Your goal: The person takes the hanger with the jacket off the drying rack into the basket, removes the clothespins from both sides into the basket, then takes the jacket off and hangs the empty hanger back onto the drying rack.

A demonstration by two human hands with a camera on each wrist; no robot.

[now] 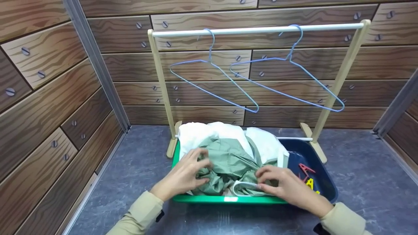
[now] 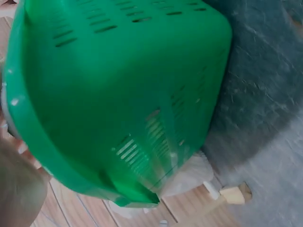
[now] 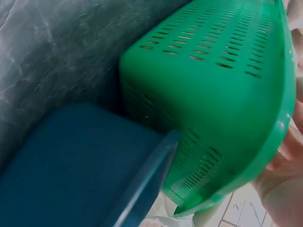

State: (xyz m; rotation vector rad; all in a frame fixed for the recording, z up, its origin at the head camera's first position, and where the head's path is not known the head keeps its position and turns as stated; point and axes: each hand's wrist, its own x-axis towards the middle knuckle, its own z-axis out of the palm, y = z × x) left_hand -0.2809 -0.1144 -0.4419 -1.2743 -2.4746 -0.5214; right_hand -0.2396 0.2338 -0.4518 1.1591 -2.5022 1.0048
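In the head view a sage-green garment (image 1: 228, 156) lies crumpled in a green plastic basket (image 1: 209, 199), in front of white clothing (image 1: 199, 133). My left hand (image 1: 187, 169) is over the garment's left side, thumb and fingers bent and spread apart. Over its right side is my right hand (image 1: 284, 184), with its fingertips at the cloth and a gap between thumb and fingers. A pale-edged loop of cloth (image 1: 246, 186) lies by the right thumb. The right wrist view shows the right hand (image 3: 281, 175) beside the basket's rim.
Behind the basket stands a wooden rack with a white rail (image 1: 254, 31), carrying a left blue hanger (image 1: 212, 94) and a right blue hanger (image 1: 287, 94). A dark blue tray (image 1: 329, 182) beside the basket contains a red clothespin (image 1: 306, 169) and a yellow clothespin (image 1: 310, 183). Wood-patterned walls enclose the grey surface.
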